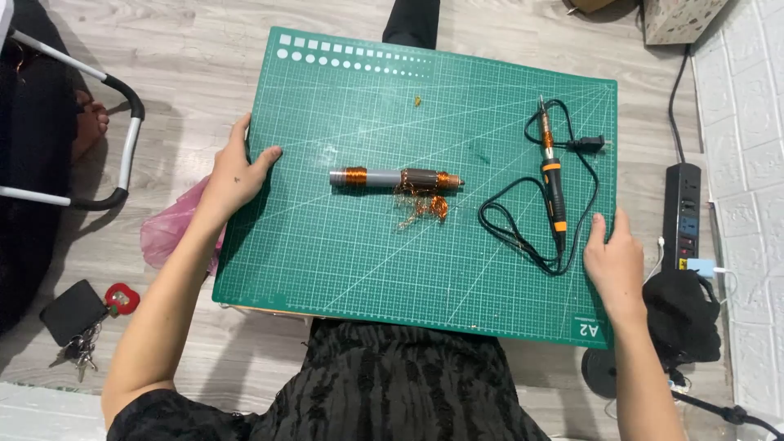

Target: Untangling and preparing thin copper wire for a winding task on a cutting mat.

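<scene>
A person grips a green cutting mat (343, 253) by both side edges, the left hand (235, 173) clamped on its left edge, thumb on top, and the right hand (614, 260) on its right edge, thumb likewise over the surface. The hands sit well apart, with the mat between them. Near the mat's centre lies a motor armature (396, 179) wound with copper wire, its long axis running left to right, shaft tip pointing toward the right hand; the left hand is somewhat nearer. Loose copper wire (425, 207) tangles just below it. A soldering iron (552, 175) lies near the right edge, tip pointing away, its cord (523, 237) looped around.
</scene>
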